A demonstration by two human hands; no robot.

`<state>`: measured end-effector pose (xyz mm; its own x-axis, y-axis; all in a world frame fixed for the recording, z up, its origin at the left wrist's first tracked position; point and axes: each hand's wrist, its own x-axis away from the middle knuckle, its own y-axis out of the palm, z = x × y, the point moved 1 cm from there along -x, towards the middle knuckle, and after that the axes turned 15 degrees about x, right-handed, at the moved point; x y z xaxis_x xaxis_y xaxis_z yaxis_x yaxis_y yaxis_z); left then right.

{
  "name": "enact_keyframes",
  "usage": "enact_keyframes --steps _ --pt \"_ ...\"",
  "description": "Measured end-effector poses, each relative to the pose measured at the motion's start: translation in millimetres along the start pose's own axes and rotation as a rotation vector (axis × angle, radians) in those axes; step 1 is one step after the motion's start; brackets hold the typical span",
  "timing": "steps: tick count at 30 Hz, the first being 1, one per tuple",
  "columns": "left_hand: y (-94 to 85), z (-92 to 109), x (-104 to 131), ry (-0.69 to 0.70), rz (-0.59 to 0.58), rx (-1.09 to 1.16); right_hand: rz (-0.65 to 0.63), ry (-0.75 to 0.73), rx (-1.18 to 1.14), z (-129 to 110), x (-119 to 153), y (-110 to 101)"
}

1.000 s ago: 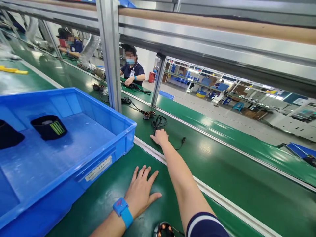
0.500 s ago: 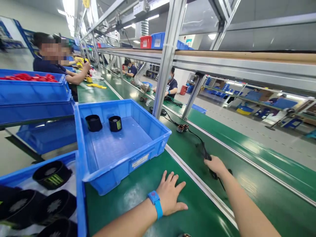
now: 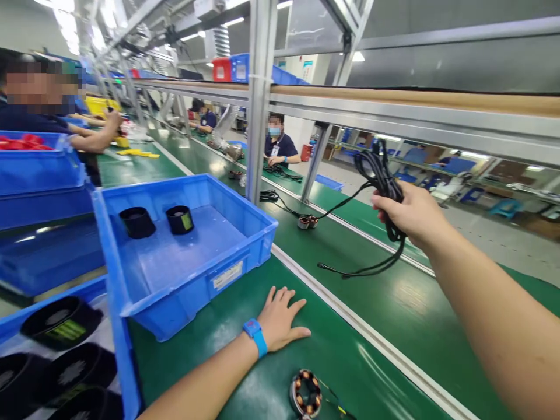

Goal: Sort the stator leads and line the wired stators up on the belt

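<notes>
My right hand [image 3: 413,213] is wrapped round a black cable bundle [image 3: 381,181], raised above the green bench at the right. From the bundle a cable runs left to copper-wound coils [image 3: 307,221] on the bench, and a loose cable end hangs below. My left hand [image 3: 280,319], with a blue wristband [image 3: 255,336], lies on the green surface with fingers spread, holding nothing. Nearer the bottom edge lies a ring-shaped copper coil part [image 3: 305,394] with thin wires. Left of my hands, a blue bin [image 3: 227,277] holds two black cylindrical parts [image 3: 179,220].
A blue bin [image 3: 123,350] at the lower left holds several black cylinders. Stacked blue bins [image 3: 39,169] stand behind it. A metal post [image 3: 259,105] rises from the bench. A person [image 3: 280,143] sits across; other people work at the left.
My right hand has lifted the cable bundle off the bench. My left hand stays spread on the surface. The view has shifted right, and the ring-shaped coil part now shows more fully.
</notes>
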<state>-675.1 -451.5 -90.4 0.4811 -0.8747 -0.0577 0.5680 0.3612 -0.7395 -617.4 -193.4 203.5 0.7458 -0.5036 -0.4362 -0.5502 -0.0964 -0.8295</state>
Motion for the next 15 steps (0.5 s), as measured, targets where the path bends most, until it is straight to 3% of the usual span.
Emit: enact_keyframes --steps 5,8,12,15 --pt "-3.6 -1 -10 0.017 0.068 -0.003 -0.044 0.002 0.026 -1 35 -41" --pt "-10.7 0 -32 0.006 0.112 0.002 -0.096 -0.046 0.116 10 64 -77" --pt "-28.2 5 -92 -0.019 0.175 -0.034 -0.128 -0.119 0.305 47 111 -125" --pt "-43.3 14 -149 -0.027 0.17 -0.099 -0.145 -0.045 0.365 93 153 -152"
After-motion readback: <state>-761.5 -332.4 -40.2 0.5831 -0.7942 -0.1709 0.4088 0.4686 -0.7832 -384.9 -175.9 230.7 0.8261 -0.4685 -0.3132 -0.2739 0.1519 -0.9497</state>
